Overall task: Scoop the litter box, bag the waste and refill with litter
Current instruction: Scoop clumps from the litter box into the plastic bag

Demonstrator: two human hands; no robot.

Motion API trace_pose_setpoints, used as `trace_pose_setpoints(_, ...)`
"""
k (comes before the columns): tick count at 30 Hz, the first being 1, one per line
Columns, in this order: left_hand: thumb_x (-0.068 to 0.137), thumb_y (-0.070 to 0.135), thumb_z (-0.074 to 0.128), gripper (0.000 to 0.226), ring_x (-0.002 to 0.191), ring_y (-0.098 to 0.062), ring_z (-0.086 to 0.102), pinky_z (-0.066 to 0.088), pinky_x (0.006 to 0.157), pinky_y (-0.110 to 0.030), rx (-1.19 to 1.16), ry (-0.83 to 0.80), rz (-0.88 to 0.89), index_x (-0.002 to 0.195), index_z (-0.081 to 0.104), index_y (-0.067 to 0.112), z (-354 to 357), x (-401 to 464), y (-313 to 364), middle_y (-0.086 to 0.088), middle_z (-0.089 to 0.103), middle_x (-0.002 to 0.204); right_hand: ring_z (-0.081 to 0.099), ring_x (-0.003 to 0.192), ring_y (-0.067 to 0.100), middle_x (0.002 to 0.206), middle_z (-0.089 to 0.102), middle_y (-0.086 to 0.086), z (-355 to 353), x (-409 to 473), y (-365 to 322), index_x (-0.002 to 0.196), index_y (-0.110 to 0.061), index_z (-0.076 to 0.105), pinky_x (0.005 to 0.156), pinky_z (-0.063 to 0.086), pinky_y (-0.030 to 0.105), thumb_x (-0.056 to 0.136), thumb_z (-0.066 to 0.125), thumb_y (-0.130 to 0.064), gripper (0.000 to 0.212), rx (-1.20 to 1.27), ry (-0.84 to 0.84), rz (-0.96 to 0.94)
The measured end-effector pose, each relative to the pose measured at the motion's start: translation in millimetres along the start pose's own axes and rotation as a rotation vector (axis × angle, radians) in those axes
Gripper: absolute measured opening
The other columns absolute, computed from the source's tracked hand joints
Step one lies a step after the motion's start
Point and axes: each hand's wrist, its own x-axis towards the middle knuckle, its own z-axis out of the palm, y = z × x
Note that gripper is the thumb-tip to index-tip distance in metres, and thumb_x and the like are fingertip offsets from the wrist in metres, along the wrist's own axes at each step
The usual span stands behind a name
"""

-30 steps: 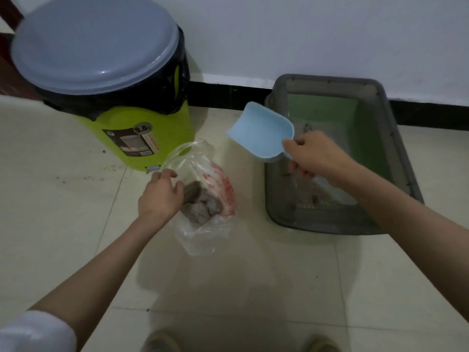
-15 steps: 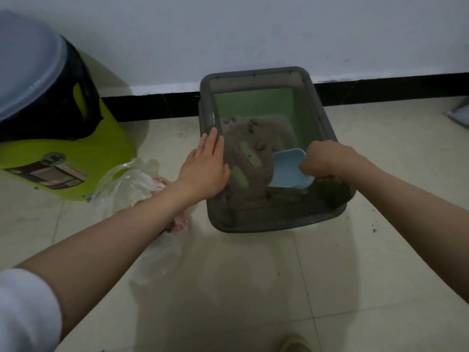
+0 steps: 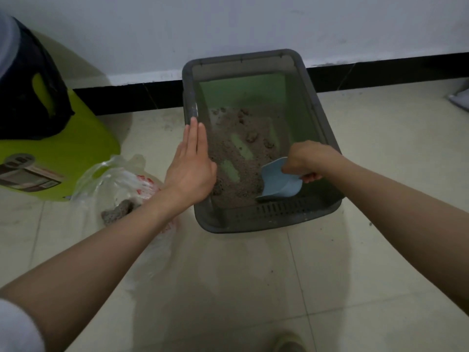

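Home floor corner, tiled floor (image 3: 228, 288), litter box (image 3: 327, 138), bin (image 3: 63, 153)

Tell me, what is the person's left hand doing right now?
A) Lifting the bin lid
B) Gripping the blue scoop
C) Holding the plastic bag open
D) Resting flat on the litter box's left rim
D: the left hand lies with straight fingers on the left rim of the litter box, while the right hand grips the blue scoop.

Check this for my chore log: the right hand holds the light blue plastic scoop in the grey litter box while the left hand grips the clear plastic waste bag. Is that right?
Not quite. In the head view the left hand rests flat with straight fingers on the left rim of the grey litter box; the clear plastic waste bag lies untouched on the floor beside it. The right hand does hold the light blue plastic scoop in the box.
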Motion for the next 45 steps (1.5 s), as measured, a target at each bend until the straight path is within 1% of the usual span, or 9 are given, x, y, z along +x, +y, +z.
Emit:
trace_pose_setpoints(6,0.096,0.018,0.031,0.068,0.144,-0.021,-0.012,0.003,0.119,-0.036,-0.002,0.013,0.001,0.146,-0.012,0.005,0,0,0,-0.009,-0.021,0.155,0.052,0.05,0.019,0.065,0.055,0.009,6,7,6,0.074,-0.004,0.052,0.043,0.044,0.024,0.091,0.049,-0.022,0.025,0.146,-0.058,0.051)
trace_pose_setpoints(9,0.096,0.019,0.03,0.067,0.144,-0.02,-0.013,0.003,0.119,-0.037,0.002,0.007,0.006,0.146,-0.013,0.006,1,1,-2,-0.009,-0.021,0.155,0.055,0.054,0.019,0.068,0.058,0.011,8,6,6,0.09,-0.001,0.056,0.052,0.047,0.026,0.093,0.046,-0.022,0.023,0.131,-0.063,0.046)
trace_pose_setpoints(12,0.096,0.019,0.03,0.067,0.144,-0.02,-0.013,0.004,0.119,-0.038,0.007,0.007,0.008,0.146,-0.012,0.006,1,1,-3,-0.009,-0.021,0.155,0.056,0.058,0.02,0.07,0.06,0.01,10,4,4,0.095,-0.002,0.058,0.057,0.049,0.028,0.093,0.045,-0.022,0.024,0.1,-0.054,0.031)
trace_pose_setpoints(20,0.096,0.019,0.031,0.067,0.145,-0.02,-0.011,0.005,0.119,-0.04,0.015,0.009,0.006,0.147,-0.011,0.007,2,1,-4,-0.008,-0.02,0.155,0.056,0.054,0.017,0.062,0.06,0.005,11,2,-2,0.067,-0.008,0.055,0.057,0.046,0.026,0.09,0.049,-0.022,0.028,0.002,0.007,-0.024)
trace_pose_setpoints(27,0.095,0.019,0.032,0.067,0.145,-0.021,-0.01,0.004,0.119,-0.041,0.019,0.018,0.0,0.147,-0.009,0.007,2,1,-2,-0.007,-0.018,0.156,0.053,0.058,0.014,0.062,0.057,0.001,-1,-2,-14,0.064,-0.012,0.053,0.071,0.046,0.027,0.089,0.05,-0.027,0.03,-0.208,0.157,-0.085)
trace_pose_setpoints(32,0.095,0.018,0.032,0.068,0.145,-0.021,-0.01,0.004,0.119,-0.041,0.019,0.021,-0.003,0.147,-0.008,0.007,3,2,-3,-0.007,-0.018,0.156,0.052,0.053,0.014,0.056,0.057,0.0,2,2,-16,0.06,-0.012,0.054,0.061,0.041,0.024,0.089,0.049,-0.026,0.033,-0.238,0.118,-0.101)
trace_pose_setpoints(36,0.094,0.017,0.032,0.068,0.145,-0.021,-0.011,0.003,0.119,-0.04,0.012,0.027,0.0,0.147,-0.009,0.007,3,2,-3,-0.007,-0.018,0.156,0.053,0.053,0.013,0.055,0.058,0.0,6,6,-12,0.059,-0.011,0.055,0.064,0.044,0.025,0.089,0.051,-0.025,0.033,-0.202,0.105,-0.115)
trace_pose_setpoints(40,0.095,0.018,0.033,0.068,0.145,-0.02,-0.011,0.002,0.119,-0.039,0.007,0.03,-0.007,0.147,-0.009,0.008,4,2,-3,-0.006,-0.019,0.156,0.057,0.05,0.016,0.053,0.06,0.001,12,11,-10,0.058,-0.01,0.058,0.054,0.043,0.023,0.087,0.05,-0.026,0.033,-0.11,0.071,-0.129)
trace_pose_setpoints(45,0.094,0.017,0.032,0.068,0.144,-0.019,-0.013,0.001,0.119,-0.039,0.006,0.025,-0.013,0.147,-0.009,0.008,4,3,-3,-0.006,-0.019,0.156,0.055,0.05,0.015,0.054,0.059,0.001,15,18,-11,0.062,-0.009,0.058,0.053,0.044,0.025,0.088,0.051,-0.027,0.033,-0.021,0.039,-0.16)
